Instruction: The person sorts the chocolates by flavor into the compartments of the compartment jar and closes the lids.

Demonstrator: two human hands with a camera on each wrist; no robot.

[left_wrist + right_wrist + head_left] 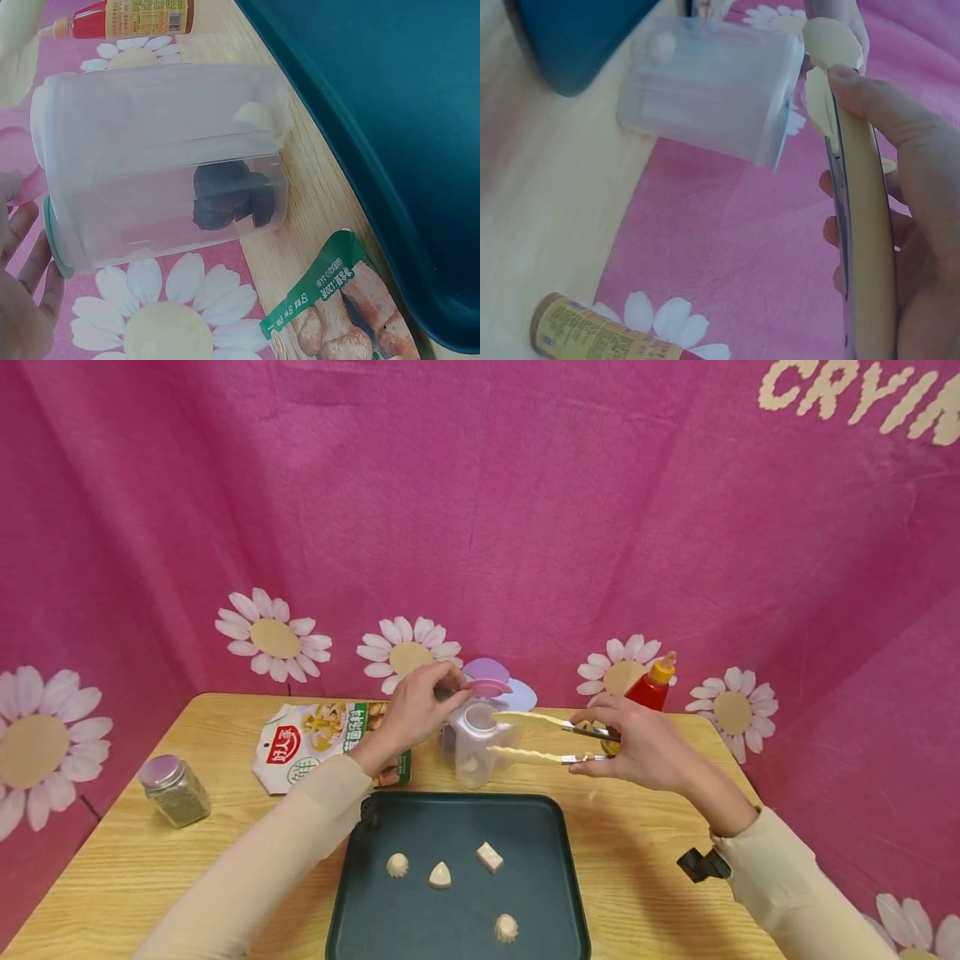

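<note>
My left hand (422, 703) pinches the raised pink lid (489, 687) of a clear compartment container (472, 758) standing behind the tray. Its other fingers lie along a green lid (58, 236) in the left wrist view. My right hand (641, 742) grips tongs (534, 719) with cream tips, spread apart beside the container's open mouth, nothing between them. A pale piece (253, 117) lies at the bottom of one compartment; dark chunks (222, 192) fill part of another. On the dark tray (457, 914) sit several small pale moulded pieces (440, 876).
A flat food packet (324, 737) lies left of the container, partly behind my left arm. A jar of dried herbs (177, 793) stands at the table's left. Behind my right hand is a red sauce bottle (649, 690) with a yellow cap. A pink cloth (480, 527) hangs behind the table.
</note>
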